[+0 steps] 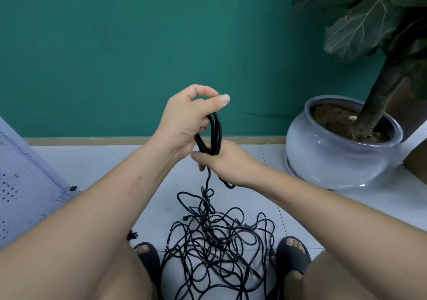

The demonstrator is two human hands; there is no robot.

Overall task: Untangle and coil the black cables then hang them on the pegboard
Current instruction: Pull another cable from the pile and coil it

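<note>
Clamped on the coil (pixel 216 128), our left hand (pixel 189 114) pinches its top and our right hand (pixel 227 163) grips its bottom. Cables (pixel 217 242) lie tangled at the near edge of the floor (pixel 104 161). We judge coiling is under way; the next move calls for slack pulled free.

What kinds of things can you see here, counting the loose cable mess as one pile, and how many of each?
hands: 2, left hand and right hand
cable coil, gripped by both hands: 1
cable pile on the floor: 1
sandals: 2, left sandal and right sandal
potted plant: 1
pegboard: 1
Total: 8
</note>
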